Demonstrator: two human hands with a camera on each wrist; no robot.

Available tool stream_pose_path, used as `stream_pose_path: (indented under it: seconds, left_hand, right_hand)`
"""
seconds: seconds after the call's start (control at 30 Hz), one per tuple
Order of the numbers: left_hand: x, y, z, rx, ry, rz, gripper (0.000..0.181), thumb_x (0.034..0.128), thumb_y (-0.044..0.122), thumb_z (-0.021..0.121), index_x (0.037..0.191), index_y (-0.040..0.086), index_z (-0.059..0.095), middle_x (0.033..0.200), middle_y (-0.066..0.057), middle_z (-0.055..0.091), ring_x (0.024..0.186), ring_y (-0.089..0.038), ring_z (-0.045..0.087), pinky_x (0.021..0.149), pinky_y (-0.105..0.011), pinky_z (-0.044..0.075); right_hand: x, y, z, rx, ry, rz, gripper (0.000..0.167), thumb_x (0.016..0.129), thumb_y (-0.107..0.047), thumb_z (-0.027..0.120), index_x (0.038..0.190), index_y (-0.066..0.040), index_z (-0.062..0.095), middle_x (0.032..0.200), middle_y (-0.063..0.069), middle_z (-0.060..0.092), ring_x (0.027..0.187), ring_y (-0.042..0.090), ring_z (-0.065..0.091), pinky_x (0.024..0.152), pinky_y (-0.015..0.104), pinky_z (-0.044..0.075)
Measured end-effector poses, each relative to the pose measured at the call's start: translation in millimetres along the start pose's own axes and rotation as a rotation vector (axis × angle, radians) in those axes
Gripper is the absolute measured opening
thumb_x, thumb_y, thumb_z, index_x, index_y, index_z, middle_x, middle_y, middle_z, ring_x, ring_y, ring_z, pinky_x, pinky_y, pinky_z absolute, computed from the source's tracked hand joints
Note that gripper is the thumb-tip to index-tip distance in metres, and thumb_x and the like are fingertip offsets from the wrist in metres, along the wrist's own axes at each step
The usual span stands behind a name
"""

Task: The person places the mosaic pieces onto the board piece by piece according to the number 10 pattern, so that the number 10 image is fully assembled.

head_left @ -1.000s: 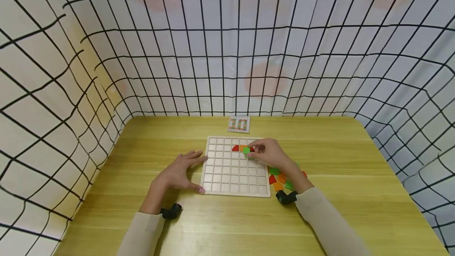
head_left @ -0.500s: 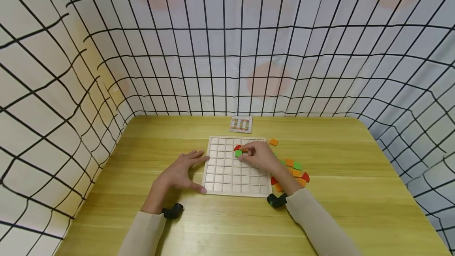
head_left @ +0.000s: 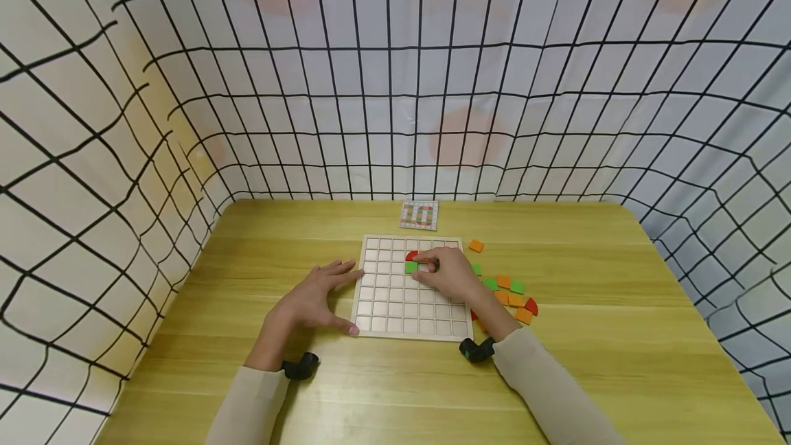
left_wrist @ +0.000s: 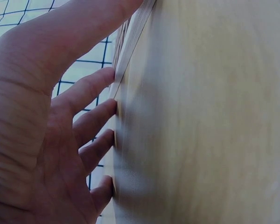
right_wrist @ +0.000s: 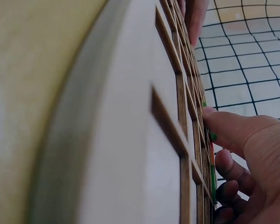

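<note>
A pale wooden grid board lies on the table. In the head view, my right hand pinches a green square tile at a cell just below a red quarter-circle tile. The right wrist view shows the thumb on the green tile, other fingers curled beneath. More coloured tiles in that row are partly hidden by the hand. My left hand has its fingers spread along the board's left edge, thumb at the near left corner. The left wrist view shows those fingers against the edge.
Loose orange, green and red tiles lie right of the board, some behind the right forearm. A single orange tile lies by the far right corner. Behind the board is a small patterned card. Black-gridded white walls surround the table.
My right hand has moved left with the green tile and lowered it to the cell below the red quarter-circle. The left hand stays at the board's edge.
</note>
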State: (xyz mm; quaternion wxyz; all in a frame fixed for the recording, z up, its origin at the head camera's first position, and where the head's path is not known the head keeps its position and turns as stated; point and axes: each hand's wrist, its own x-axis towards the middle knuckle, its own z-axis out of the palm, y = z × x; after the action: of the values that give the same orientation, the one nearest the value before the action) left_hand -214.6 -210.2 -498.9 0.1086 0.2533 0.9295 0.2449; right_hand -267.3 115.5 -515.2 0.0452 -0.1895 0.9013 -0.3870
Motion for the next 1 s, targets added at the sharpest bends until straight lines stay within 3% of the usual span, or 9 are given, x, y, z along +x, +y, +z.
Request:
stream_pose_path:
  seconds: [0.23,0.53,0.83,1.0]
  left_hand:
    - [0.8,2.2,-1.9,0.005,-0.001,-0.005,0.112,0.0637,0.066,0.090,0.157,0.025,0.045,0.170,-0.008,0.029,0.159,-0.038,0.020,0.126,-0.069,0.010]
    - [0.0,0.0,0.0,0.002,0.000,-0.005,0.112,0.0631,0.067,0.090,0.157,0.025,0.046,0.170,-0.008,0.030,0.159,-0.038,0.020,0.126,-0.069,0.010]
    - [-0.5,-1.0,0.3,-0.006,-0.006,-0.012,0.113,0.0625,0.068,0.090,0.157,0.026,0.045,0.170,-0.007,0.030,0.159,-0.037,0.019,0.126,-0.068,0.009]
    - [0.0,-1.9,0.9,0.001,-0.016,-0.025,0.114,0.0623,0.068,0.090,0.158,0.028,0.043,0.171,-0.004,0.027,0.160,-0.034,0.017,0.128,-0.066,0.008]
  right_hand:
    - [-1.0,-0.1,-1.8,0.003,0.000,0.007,0.033,0.091,-0.033,0.081,0.122,-0.021,0.078,0.072,-0.003,0.059,0.056,0.014,0.040,0.054,0.025,0.031]
    - [-6.3,5.4,-12.7,0.068,0.005,0.037,0.032,0.092,-0.031,0.079,0.122,-0.021,0.077,0.077,0.000,0.058,0.061,0.016,0.043,0.060,0.027,0.037]
    - [-9.4,30.7,-42.8,0.010,0.081,0.059,0.033,0.092,-0.031,0.080,0.119,-0.012,0.078,0.071,0.001,0.056,0.060,0.017,0.043,0.059,0.029,0.037]
    - [-13.8,44.3,-62.7,-0.044,0.114,0.128,0.036,0.093,-0.032,0.078,0.121,-0.010,0.076,0.077,0.003,0.057,0.070,0.019,0.048,0.065,0.031,0.039]
